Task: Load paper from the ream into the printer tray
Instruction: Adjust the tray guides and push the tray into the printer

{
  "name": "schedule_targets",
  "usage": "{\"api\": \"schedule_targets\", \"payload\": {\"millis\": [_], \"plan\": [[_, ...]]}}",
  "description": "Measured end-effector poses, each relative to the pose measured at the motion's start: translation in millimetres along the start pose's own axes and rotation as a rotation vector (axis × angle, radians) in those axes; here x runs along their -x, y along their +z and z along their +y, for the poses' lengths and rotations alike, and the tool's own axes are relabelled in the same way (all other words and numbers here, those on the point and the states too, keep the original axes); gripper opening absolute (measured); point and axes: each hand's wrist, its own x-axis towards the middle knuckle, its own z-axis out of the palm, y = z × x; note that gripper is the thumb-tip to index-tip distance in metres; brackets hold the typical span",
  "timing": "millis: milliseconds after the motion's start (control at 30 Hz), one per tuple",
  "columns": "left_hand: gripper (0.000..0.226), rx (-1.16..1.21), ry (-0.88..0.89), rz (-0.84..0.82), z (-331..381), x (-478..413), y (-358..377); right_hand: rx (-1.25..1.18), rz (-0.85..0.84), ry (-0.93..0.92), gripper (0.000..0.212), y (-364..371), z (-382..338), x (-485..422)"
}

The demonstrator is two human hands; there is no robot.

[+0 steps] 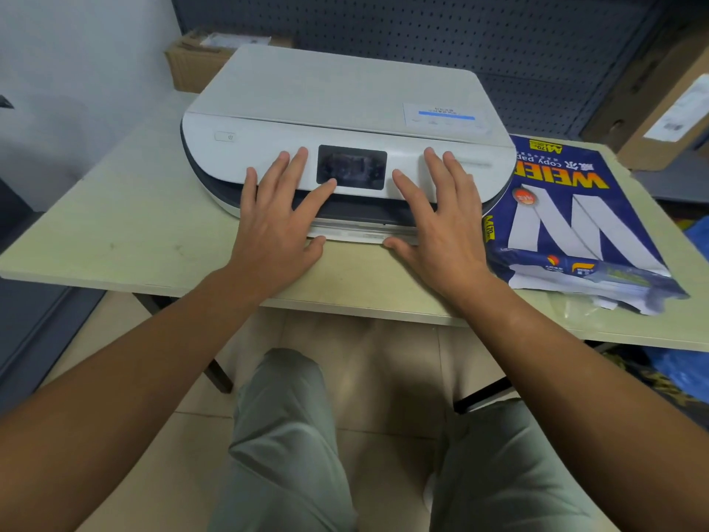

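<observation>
A white printer point(345, 94) with a dark screen point(351, 166) sits on the pale table point(126, 232). Its paper tray point(356, 234) shows as a thin white edge at the front bottom. My left hand point(280, 220) lies flat with spread fingers on the printer's front panel, left of the screen, thumb at the tray's edge. My right hand point(437, 220) lies flat the same way to the right of the screen, thumb touching the tray's front. Neither hand holds anything. The blue ream of copy paper point(568, 224) lies to the right of the printer, its near end torn open.
Cardboard boxes stand behind the printer point(184, 67) and at the far right point(667, 101). A dark pegboard wall point(498, 44) runs along the back. My knees point(291, 435) are under the table's near edge. Blue plastic point(686, 370) lies on the floor at right.
</observation>
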Motion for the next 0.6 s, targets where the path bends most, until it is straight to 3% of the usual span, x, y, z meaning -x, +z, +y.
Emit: {"api": "schedule_targets", "payload": {"millis": [600], "plan": [[0.053, -0.053, 0.006, 0.113, -2.7, 1.2, 2.4, -0.043, 0.119, -0.099, 0.068, 9.3, 5.9, 1.4]]}}
